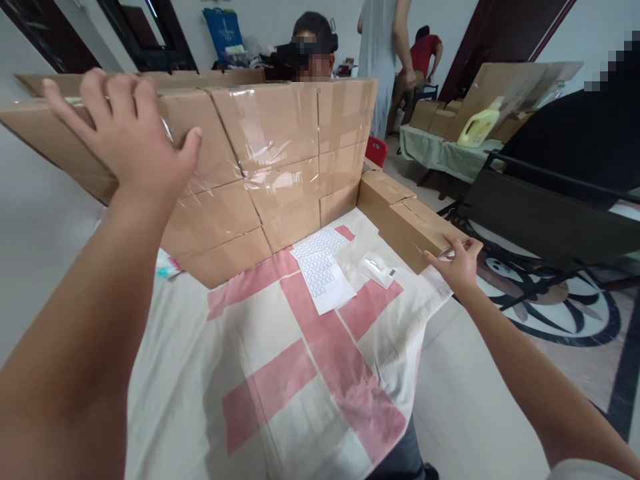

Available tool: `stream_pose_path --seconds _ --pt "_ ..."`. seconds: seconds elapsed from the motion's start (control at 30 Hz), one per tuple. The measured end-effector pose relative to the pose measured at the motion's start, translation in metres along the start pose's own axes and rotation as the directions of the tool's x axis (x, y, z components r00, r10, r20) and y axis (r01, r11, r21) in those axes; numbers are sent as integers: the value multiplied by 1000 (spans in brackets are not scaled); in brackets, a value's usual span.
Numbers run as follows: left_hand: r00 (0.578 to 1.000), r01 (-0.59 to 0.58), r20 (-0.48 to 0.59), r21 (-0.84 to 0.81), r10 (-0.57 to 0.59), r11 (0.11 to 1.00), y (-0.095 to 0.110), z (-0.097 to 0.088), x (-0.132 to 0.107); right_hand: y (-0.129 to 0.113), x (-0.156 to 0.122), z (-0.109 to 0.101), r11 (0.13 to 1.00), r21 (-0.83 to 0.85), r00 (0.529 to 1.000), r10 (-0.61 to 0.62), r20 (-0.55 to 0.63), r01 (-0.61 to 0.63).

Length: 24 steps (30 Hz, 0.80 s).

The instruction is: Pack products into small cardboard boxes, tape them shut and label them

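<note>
My left hand lies with fingers spread over the top edge of a tall wall of taped cardboard boxes. At the right side of the table, my right hand grips the near end of a long, low cardboard box, thumb on one side and fingers on the other. Between the boxes lie white sheets printed with rows of small outlined labels. Beside them is a small white object with a dark tip, its kind unclear.
A pink and white cloth covers the table. Across it a person sits behind the box wall; others are farther back. At right stand a dark folding chair and another table with boxes and a yellow bottle.
</note>
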<state>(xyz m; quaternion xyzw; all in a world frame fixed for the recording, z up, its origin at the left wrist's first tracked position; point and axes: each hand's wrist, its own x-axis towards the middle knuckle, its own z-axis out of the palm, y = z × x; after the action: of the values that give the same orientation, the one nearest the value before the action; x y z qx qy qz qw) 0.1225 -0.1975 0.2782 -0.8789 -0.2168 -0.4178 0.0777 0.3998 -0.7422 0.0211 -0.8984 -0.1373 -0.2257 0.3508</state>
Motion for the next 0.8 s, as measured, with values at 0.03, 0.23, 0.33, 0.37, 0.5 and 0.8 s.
stream_pose_path --seconds 0.03,0.23,0.33,0.37,0.5,0.8 --pt "1000 15 4 8 -16 1000 3 3 13 1 1 0 1000 1 1000 5 3 -5" --pt "989 114 -106 61 -107 992 -14 17 9 13 8 10 999 26 1000 -20 1 20" --pt "984 126 -136 62 -117 990 -18 16 4 15 12 17 999 12 999 -38 -5 38" --pt "984 131 -129 57 -123 990 -17 16 5 14 14 18 999 4 999 -45 -7 45" --pt "988 134 -83 -3 -134 991 -10 12 8 4 14 13 999 -15 999 -36 13 37" --pt "989 -83 -114 76 91 994 -48 -16 -42 -119 -14 9 909 -205 922 -383 -63 363"
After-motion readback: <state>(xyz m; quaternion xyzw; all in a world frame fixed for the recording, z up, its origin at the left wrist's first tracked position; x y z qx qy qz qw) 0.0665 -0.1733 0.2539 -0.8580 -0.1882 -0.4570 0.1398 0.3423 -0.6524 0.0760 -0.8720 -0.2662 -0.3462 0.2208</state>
